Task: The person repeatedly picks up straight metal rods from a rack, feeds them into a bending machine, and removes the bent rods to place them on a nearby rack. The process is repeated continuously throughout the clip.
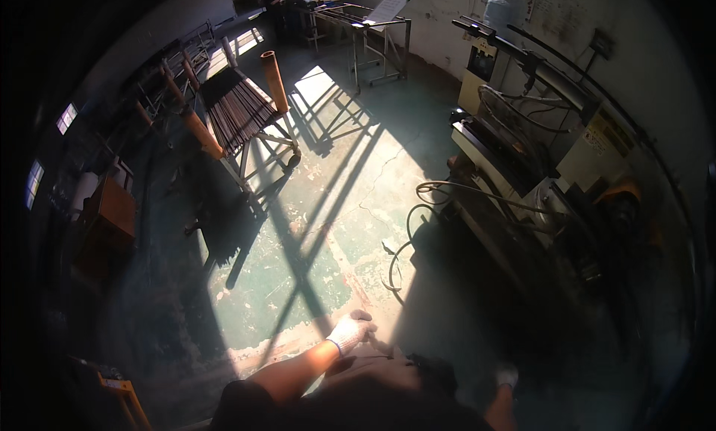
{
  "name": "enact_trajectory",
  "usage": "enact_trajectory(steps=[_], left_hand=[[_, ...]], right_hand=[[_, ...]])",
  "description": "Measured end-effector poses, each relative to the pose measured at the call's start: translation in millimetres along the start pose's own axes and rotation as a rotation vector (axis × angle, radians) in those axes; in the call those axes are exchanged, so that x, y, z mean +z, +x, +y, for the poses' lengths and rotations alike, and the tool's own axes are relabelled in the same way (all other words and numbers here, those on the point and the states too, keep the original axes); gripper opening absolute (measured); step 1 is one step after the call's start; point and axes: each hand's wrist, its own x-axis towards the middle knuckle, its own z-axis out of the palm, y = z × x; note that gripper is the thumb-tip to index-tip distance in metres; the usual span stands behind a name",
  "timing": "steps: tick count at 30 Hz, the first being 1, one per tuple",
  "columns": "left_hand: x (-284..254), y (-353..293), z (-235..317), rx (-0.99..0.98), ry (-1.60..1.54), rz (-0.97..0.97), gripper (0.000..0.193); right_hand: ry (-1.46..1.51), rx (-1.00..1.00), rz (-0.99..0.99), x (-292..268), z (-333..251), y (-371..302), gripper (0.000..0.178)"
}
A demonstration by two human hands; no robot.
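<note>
My left hand wears a white knit glove and is in front of my body, lit by the sun. Its fingers are curled in, and whatever they may hold is too small or hidden to make out. Lower down on the right, my right hand, also in a pale glove, hangs at my side in shade. Its fingers are too dark and blurred to read. Neither hand touches the machine or the cart. A dark cable curves over the floor beyond my hands.
Ahead to the left stands a wheeled cart loaded with long thin rods between orange-brown posts. A large machine with hoses lines the right wall. Farther back is a metal frame table; a brown box sits left. A yellow frame shows lower left.
</note>
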Motion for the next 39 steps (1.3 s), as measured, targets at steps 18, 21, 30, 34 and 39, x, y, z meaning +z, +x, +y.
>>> enact_trajectory(steps=[18, 21, 30, 34, 39], left_hand=[[-348.9, 211.3, 234.5, 0.073, -0.533, 0.383, 0.039], [-433.2, 236.7, 302.4, 0.321, -0.282, 0.561, 0.034], [-729.2, 324.2, 449.4, 0.675, 0.328, 1.011, 0.024], [-881.5, 381.9, 512.2, 0.681, 0.295, 1.074, 0.026], [-1050.6, 433.6, 589.2, 0.63, 0.538, 1.268, 0.03]], right_hand=[[0.11, -0.239, -0.479, -47.2, -646.7, 202.9, 0.044], [0.111, -0.325, -0.27, -111.5, -832.4, 217.1, 0.046], [0.314, -0.659, -0.164, -182.3, -1247.4, 206.3, 0.052], [0.219, -0.602, -0.231, -140.1, -1336.6, 185.7, 0.052], [0.096, -0.599, -0.33, -96.0, -1420.5, 153.0, 0.059]])
